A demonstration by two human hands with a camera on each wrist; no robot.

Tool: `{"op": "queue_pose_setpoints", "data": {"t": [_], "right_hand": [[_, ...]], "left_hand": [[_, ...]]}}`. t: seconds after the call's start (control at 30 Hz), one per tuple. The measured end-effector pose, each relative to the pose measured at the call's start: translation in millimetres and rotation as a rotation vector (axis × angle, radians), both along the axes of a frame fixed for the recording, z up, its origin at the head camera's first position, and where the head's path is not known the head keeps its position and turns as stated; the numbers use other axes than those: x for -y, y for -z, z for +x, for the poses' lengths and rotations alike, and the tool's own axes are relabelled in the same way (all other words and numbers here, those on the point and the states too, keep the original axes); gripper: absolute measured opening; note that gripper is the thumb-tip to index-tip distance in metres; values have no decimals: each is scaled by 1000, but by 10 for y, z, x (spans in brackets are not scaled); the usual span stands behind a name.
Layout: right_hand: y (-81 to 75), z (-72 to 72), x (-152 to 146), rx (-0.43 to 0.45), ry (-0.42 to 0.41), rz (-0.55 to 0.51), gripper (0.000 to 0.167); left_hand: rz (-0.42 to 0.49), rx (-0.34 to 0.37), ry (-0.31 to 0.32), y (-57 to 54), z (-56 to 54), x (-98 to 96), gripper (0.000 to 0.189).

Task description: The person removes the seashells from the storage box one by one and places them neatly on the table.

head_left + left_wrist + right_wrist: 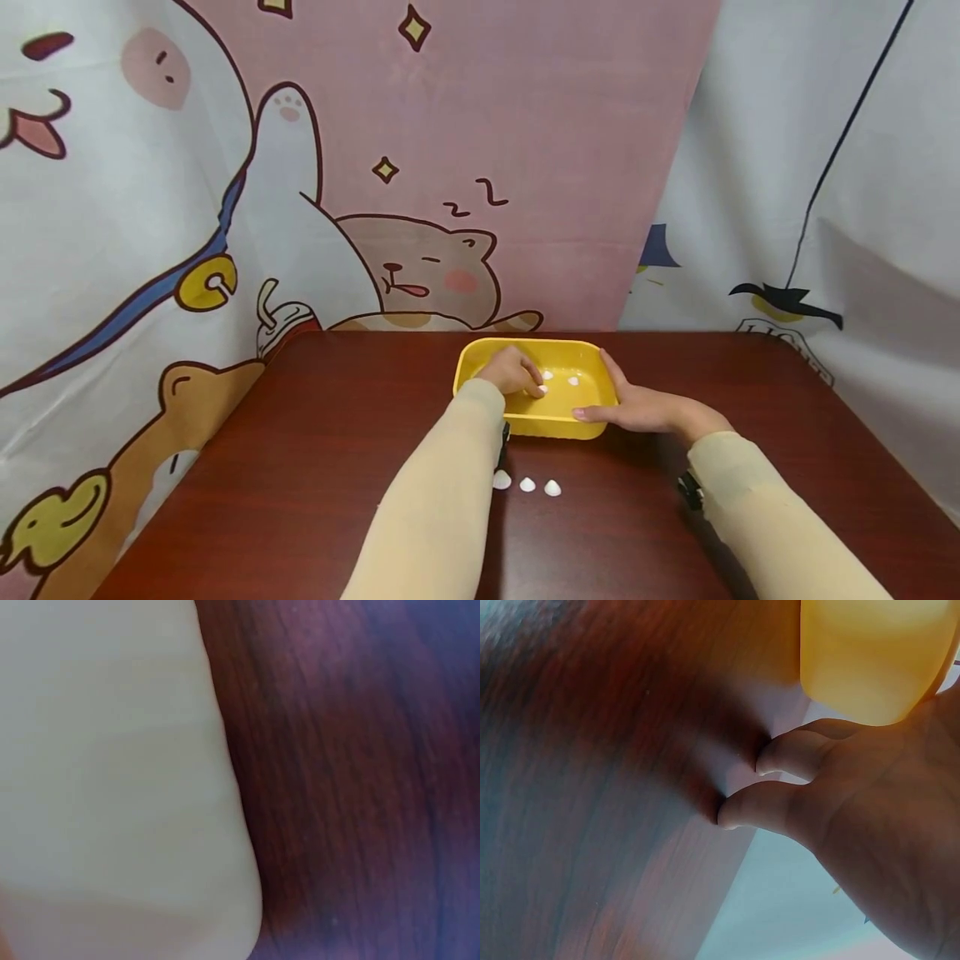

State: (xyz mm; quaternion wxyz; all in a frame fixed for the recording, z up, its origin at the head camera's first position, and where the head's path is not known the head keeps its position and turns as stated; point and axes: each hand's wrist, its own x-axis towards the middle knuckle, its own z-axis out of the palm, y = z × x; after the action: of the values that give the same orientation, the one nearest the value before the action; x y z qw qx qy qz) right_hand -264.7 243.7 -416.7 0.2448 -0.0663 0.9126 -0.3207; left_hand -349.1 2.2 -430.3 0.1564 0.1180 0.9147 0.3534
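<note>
A yellow plastic basin (555, 427) stands on the table, with small white shell-like pieces (573, 381) on its floor. My left hand (512, 371) reaches down inside it, fingers curled, thumb and fingertips pinching one white piece (543, 389). At the basin's right end my right hand (652, 408) grips the wall, thumb lying over the near rim and another finger along the end. In the right wrist view, fingertips of the right hand (877, 795) reach down to the tabletop beside the yellow wall (870, 660). Only a sleeve (112, 787) and wood show in the left wrist view.
Several white pieces (527, 484) lie in a row on the dark red wooden table (360, 400) before the basin, the leftmost partly behind the left forearm (442, 492). A cartoon-printed cloth (570, 167) hangs behind the table and along its sides.
</note>
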Motion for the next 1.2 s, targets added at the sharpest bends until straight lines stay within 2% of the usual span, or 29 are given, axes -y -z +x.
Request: {"op": "queue_pose_setpoints", "data": {"t": [0.13,0.3,0.53,0.73,0.97,1.1,1.2], "right_hand": [[8,-8,28,0,-7,-3,136],[4,-18,47,-2,-8,1,136],[1,3,28,3,-6,-6,136],[-18,30,-3,14,-6,-6,135],[-35,18,7,24,-6,-6,134],[-19,6,6,31,0,-11,134],[-27,-1,2,33,0,-16,134]], "left_hand": [[2,0,22,26,-14,40,11],[7,-15,34,-12,4,66,14],[-16,-51,42,-53,58,7,12],[-31,-38,52,-33,37,-18,14],[19,-24,13,52,-35,41,19],[28,-31,8,84,-32,42,15],[32,-39,9,61,-7,37,15]]}}
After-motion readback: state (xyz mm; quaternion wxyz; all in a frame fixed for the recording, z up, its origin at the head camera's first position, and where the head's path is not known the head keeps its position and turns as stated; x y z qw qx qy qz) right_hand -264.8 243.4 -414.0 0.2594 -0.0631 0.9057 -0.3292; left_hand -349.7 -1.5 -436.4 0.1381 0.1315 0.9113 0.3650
